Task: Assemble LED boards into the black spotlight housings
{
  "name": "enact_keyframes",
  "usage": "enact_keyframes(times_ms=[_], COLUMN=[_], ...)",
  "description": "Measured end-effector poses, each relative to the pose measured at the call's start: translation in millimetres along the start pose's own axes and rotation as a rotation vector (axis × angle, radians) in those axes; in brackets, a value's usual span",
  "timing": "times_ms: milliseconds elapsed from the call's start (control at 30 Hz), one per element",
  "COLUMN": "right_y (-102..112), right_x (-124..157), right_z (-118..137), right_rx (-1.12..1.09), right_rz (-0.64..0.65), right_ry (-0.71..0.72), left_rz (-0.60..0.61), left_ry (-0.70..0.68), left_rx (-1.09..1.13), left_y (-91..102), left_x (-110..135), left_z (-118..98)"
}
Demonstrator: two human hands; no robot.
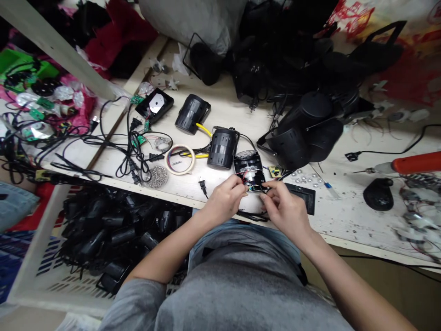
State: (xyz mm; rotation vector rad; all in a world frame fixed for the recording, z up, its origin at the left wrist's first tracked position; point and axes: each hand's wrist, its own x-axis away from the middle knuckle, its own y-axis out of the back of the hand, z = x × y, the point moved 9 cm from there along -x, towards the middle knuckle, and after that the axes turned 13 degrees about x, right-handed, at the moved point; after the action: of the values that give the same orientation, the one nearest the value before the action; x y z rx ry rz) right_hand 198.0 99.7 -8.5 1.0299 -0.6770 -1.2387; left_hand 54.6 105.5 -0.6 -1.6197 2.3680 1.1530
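An opened black housing [248,164] lies on the bench in front of me, with a clear round lens at its far end and thin wires inside. A small circuit board [255,188] shows at its near edge. My left hand [225,197] is closed at the near left corner of the housing, its fingertips pressed together; what they pinch is too small to name. At the near right corner, the thumb and forefinger of my right hand [287,209] come together beside the board, their grip partly hidden. A black cable [253,216] runs along the bench edge below both hands.
Two black cylindrical housings [222,148] and a tape roll [179,160] stand left, near a pile of screws [156,177]. Right are small clear lenses [305,178], a black frame [303,197] and an orange-handled screwdriver [413,162]. A white crate [31,257] of black parts sits below.
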Motion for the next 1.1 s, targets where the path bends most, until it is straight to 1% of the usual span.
enact_keyframes(times_ms=[67,133,200,267,400,533,633,700,767,800,833,867,933,1000,1033,1100], right_y=[6.8,8.0,4.1,-0.3,-4.8,-0.8,7.8,19.4,29.8,31.7,30.2,25.2,8.9,-6.9,-11.6,-13.0], right_x=[3.6,6.6,6.0,2.7,-2.0,0.7,-0.7,-8.5,-22.6,-31.5,-41.1,-50.9,-67.5,-77.7,-80.5,-82.0], right_z=[12.9,24.2,28.8,27.8,26.8,33.1,37.2,37.5,38.2,40.2,43.9,49.0,60.0,66.8,68.0,68.1], right_rx=[0.128,0.282,0.393,0.423,0.36,0.285,0.199,0.137,0.089,0.072,0.063,0.062,0.103,0.181,0.211,0.218], right_rz=[-0.097,-0.142,-0.123,-0.089,-0.084,-0.101,-0.078,-0.118,-0.176,-0.185,-0.168,-0.12,0.023,0.158,0.199,0.222], right_ry=[0.105,0.191,0.217,0.194,0.144,0.148,0.179,0.194,0.213,0.234,0.266,0.308,0.386,0.434,0.446,0.469], left_rz=[0.003,0.007,0.009,0.009,-0.002,0.015,0.018,-0.011,-0.045,-0.059,-0.07,-0.078,-0.088,-0.088,-0.084,-0.072], left_ry=[0.003,0.005,0.001,-0.005,0.006,-0.009,-0.045,-0.056,-0.056,-0.055,-0.054,-0.055,-0.058,-0.059,-0.061,-0.062], left_rx=[-0.004,-0.004,0.004,0.016,0.017,0.031,-0.01,-0.082,-0.145,-0.164,-0.177,-0.187,-0.209,-0.234,-0.243,-0.247], left_y=[0.1,-0.3,-0.9,-1.5,1.0,10.4,19.5,24.4,26.2,25.9,25.1,24.0,22.2,20.9,20.5,20.0], left_x=[0.2,0.4,0.3,0.0,-0.5,1.4,6.9,11.9,16.7,18.7,20.3,21.4,22.5,22.3,22.1,21.2], left_z=[0.8,1.3,0.9,0.2,2.6,5.9,4.7,3.3,2.4,2.2,2.0,1.9,1.7,1.4,1.0,0.1])
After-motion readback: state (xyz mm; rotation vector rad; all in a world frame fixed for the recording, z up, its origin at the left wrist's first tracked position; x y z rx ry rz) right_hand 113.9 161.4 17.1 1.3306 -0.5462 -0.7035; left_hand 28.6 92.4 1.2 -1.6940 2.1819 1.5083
